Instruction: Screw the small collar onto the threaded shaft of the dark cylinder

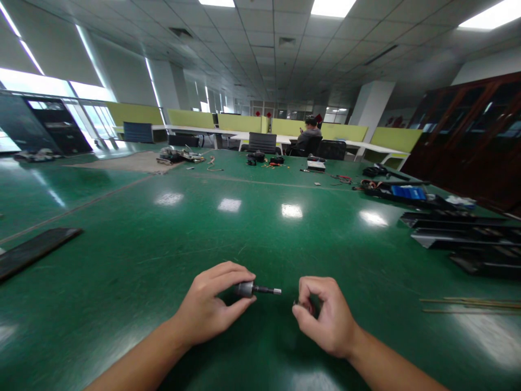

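Near the front of the green table (260,233), my left hand (215,298) is closed on a small grey cylindrical part (245,289), perhaps a small motor. From it a dark shaft with a bright silver tip points right, toward my other hand. The thumb and fingers grip the cylinder from both sides. Across a short gap, my right hand (328,315) is curled with thumb and forefinger pinched. A small dark and reddish piece (308,307) shows inside that grip, mostly covered by the fingers; its kind cannot be made out. The two held things are apart.
A dark flat bar (36,250) lies at the left. Thin brass-coloured rods (468,305) and black metal channels (468,236) lie at the right. Tools and cables (272,160) sit along the far side. A person (310,136) sits beyond the table.
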The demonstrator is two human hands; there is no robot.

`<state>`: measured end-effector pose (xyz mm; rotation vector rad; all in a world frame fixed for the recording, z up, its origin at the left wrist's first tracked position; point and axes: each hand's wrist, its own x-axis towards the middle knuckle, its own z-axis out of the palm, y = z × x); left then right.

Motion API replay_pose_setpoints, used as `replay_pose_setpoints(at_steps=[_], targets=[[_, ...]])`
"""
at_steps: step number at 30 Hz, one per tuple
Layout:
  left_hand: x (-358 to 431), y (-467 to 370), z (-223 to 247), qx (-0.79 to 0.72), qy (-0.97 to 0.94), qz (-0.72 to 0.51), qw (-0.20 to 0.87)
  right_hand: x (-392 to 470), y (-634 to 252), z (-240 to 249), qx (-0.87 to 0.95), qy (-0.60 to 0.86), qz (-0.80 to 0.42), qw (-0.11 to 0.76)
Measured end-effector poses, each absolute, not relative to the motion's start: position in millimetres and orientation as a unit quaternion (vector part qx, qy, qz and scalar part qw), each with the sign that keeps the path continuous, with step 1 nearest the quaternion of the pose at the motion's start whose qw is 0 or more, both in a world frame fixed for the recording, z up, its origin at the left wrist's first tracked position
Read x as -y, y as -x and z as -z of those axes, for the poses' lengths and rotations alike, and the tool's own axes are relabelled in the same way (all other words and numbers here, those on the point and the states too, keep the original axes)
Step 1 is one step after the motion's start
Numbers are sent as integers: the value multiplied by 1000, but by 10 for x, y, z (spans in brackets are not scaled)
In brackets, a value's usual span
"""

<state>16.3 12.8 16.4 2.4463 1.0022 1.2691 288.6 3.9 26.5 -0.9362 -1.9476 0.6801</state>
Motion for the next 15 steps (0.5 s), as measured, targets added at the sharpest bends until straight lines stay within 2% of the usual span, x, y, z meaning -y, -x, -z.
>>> replay_pose_setpoints(at_steps=[7, 11, 15], targets=[[-138, -176, -206, -379, -824, -407, 113, -58, -2950, -203, 776, 345, -281, 447], [-174, 73, -263, -500, -782, -361, 91, -84, -2941, -180, 779, 354, -269, 443], [-93, 808, -337, -637, -678, -366, 33, -85, -2921, -190, 780, 379, -263, 423]])
